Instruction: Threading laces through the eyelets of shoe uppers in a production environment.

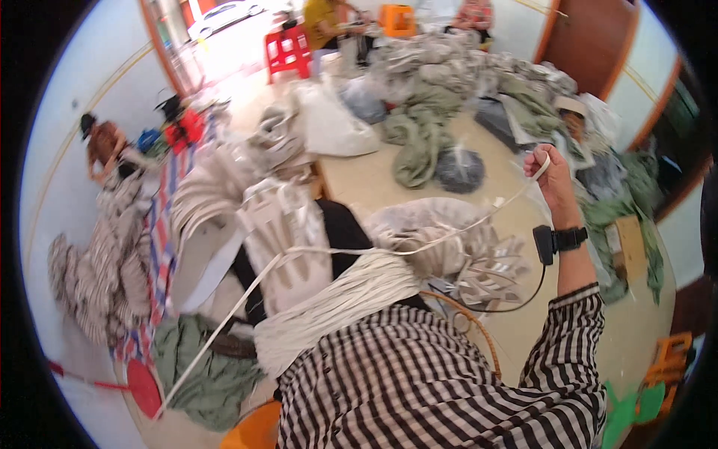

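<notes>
My right hand [552,179] is raised at the right, its fingers closed round one end of a cream cord [449,238]. From there the cord runs down to a beige fabric piece with long slots [288,280] on my lap. At the top of the slotted part the cord bends, then stretches toward the lower left. My left hand is out of view. A thick bundle of cream cords [336,307] lies across my lap, just below the fabric. Folded beige fabric strips [206,194] rest against the left side of the piece.
Beyond my lap lie a heap of beige strips [449,232], a white sack [333,123] and green cloth [419,142]. A red stool [288,52] stands near the doorway. Other people sit at the left wall and far back. A black cable [523,299] hangs from my wrist device.
</notes>
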The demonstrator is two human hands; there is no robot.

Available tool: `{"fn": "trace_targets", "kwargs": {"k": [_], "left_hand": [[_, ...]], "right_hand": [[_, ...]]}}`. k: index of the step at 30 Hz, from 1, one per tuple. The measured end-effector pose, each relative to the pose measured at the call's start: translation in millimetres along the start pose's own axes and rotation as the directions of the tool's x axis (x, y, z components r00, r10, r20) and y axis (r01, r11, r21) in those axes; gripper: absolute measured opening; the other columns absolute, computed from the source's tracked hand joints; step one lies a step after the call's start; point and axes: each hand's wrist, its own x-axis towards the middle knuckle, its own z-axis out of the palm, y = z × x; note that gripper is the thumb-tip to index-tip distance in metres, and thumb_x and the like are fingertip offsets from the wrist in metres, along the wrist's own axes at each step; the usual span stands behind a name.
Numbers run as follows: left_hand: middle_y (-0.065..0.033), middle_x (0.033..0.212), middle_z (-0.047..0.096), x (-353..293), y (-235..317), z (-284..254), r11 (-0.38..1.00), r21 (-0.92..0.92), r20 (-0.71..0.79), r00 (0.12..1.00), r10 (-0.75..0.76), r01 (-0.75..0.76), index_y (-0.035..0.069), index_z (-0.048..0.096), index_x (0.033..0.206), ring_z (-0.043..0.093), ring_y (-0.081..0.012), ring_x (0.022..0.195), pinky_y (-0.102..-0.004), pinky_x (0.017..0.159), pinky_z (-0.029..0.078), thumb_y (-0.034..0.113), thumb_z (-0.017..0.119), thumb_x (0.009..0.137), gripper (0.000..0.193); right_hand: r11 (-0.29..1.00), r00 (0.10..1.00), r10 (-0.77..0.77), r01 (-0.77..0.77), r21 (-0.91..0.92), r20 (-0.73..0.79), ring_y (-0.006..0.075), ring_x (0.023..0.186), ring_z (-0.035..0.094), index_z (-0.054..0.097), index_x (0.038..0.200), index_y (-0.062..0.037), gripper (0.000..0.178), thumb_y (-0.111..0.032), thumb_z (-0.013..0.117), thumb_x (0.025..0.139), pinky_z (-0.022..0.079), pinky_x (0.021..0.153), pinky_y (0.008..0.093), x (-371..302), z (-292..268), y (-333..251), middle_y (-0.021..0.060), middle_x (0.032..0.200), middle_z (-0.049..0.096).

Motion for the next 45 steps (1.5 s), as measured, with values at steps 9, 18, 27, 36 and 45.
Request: {"fn": "trace_targets", "kwargs": {"k": [9,18,27,36,45], "left_hand": [[-0.0217,0.095,0.062,-162,-169,-65,0.921,0.086,0.108,0.915,-0.388,0.381,-0.006,0.06,0.103,0.056,-0.0391,0.092,-0.0427,0.084,0.045,0.017,0.047,0.084,0.032],[-0.0213,0.079,0.063,-186,-218,-27,0.77,0.032,-0.086,0.769,-0.633,0.638,-0.004,0.065,0.081,0.061,-0.0338,0.076,-0.0426,0.069,0.048,0.013,0.051,0.08,0.022],[-0.0068,0.074,0.062,-135,-195,-24,0.631,-0.619,-0.096,0.752,-0.652,0.467,0.0,0.06,0.096,0.057,-0.0145,0.061,-0.0277,0.053,0.046,0.01,0.054,0.081,0.019],[-0.0018,0.078,0.057,-65,129,-119,0.49,-0.855,-0.213,0.977,-0.029,-0.172,0.002,0.057,0.096,0.053,-0.0084,0.066,-0.0221,0.059,0.044,-0.001,0.052,0.084,0.013],[-0.0116,0.084,0.066,-145,436,-162,-0.011,-0.866,-0.437,0.747,0.502,-0.499,0.003,0.064,0.097,0.062,-0.0191,0.065,-0.0281,0.061,0.049,0.0,0.058,0.082,0.016]], "right_hand": [[0.996,0.787,0.081,-0.048,-0.069,0.612,0.0064,0.069,0.054,0.056,0.091,-0.005,0.011,-0.013,0.063,0.088,0.043,0.061,0.0214,-52,260,47,-0.0013,0.075,0.057],[0.993,0.781,0.04,0.04,-0.113,0.624,0.0063,0.065,0.048,0.054,0.084,-0.0009,0.011,-0.009,0.061,0.088,0.041,0.057,0.0241,-89,330,119,0.0003,0.07,0.055],[0.739,0.669,-0.293,0.612,-0.282,0.683,0.0325,0.065,0.058,0.053,0.084,-0.001,0.006,0.001,0.056,0.079,0.046,0.057,0.036,-103,327,104,0.0159,0.074,0.059],[0.176,0.317,-0.465,0.948,-0.265,0.826,0.028,0.069,0.055,0.051,0.082,-0.0054,0.013,-0.002,0.057,0.071,0.044,0.065,0.0357,-103,338,99,0.0113,0.073,0.052],[0.679,0.637,-0.161,0.626,-0.384,0.753,0.0325,0.064,0.058,0.052,0.085,-0.0007,0.007,-0.003,0.055,0.079,0.045,0.059,0.0393,-99,341,89,0.0158,0.068,0.056]]}}
